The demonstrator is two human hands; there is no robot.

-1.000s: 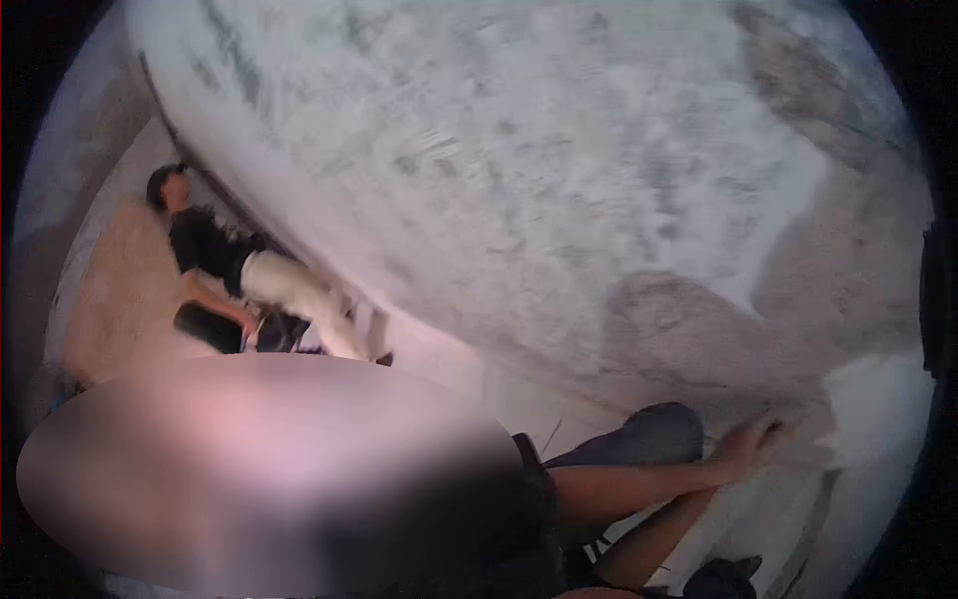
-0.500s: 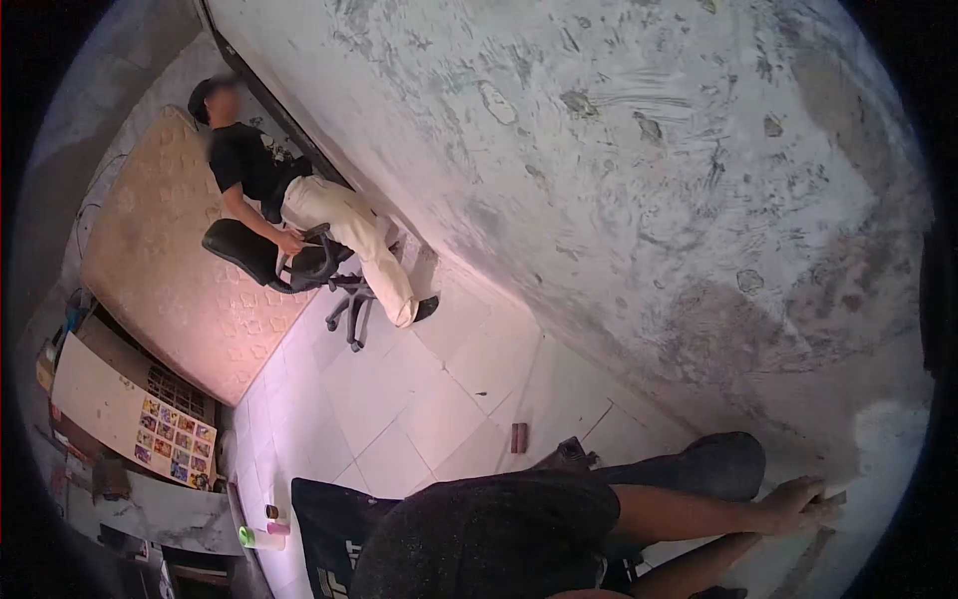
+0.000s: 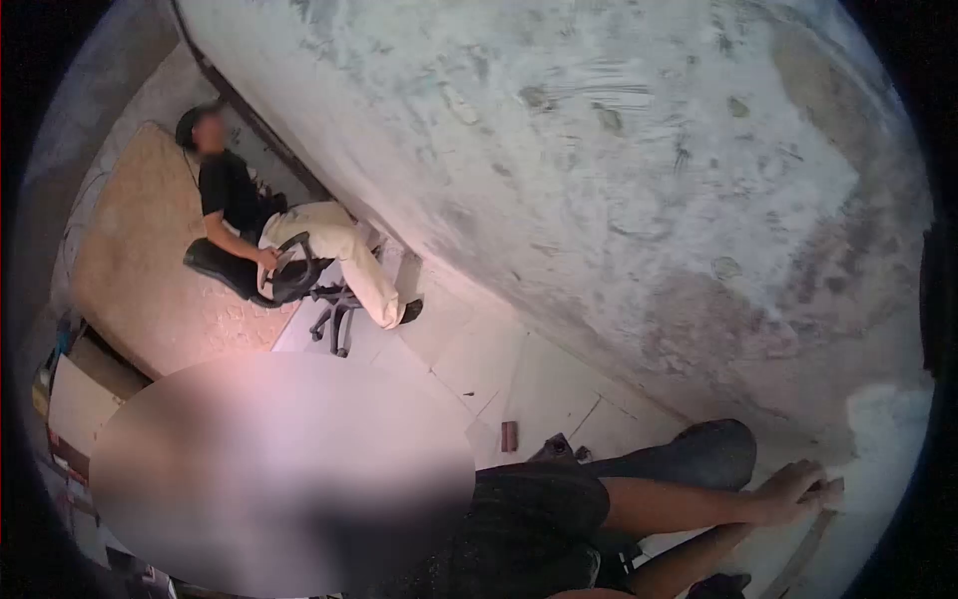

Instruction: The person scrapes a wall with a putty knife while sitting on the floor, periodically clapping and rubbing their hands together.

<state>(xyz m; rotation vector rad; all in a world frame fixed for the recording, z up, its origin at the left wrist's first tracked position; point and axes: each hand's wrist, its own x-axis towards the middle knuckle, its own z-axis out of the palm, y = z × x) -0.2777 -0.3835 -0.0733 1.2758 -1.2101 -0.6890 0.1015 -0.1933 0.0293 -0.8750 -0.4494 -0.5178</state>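
At the lower right, my right hand [image 3: 790, 489] is closed on a small flat brownish piece [image 3: 831, 489], low down where the pale surface meets the wall. I cannot make out what kind of piece it is. My left forearm [image 3: 699, 559] runs beneath the right arm towards the same spot. The fingers of my left hand are hidden behind the right hand. A bent leg in dark trousers [image 3: 714, 461] lies just beyond my right arm.
The stained plaster wall [image 3: 619, 190] slants across the view. A seated person [image 3: 235, 200] leans back in a black office chair [image 3: 244, 275] near an upright mattress [image 3: 140, 250]. A reddish-brown block [image 3: 510, 436] and a dark object [image 3: 556, 447] lie on the tiles. A blur hides the lower left.
The view has shifted a little, so the chair and wall sit further left. A large blur now covers the lower left. My right hand stays at almost the same spot.
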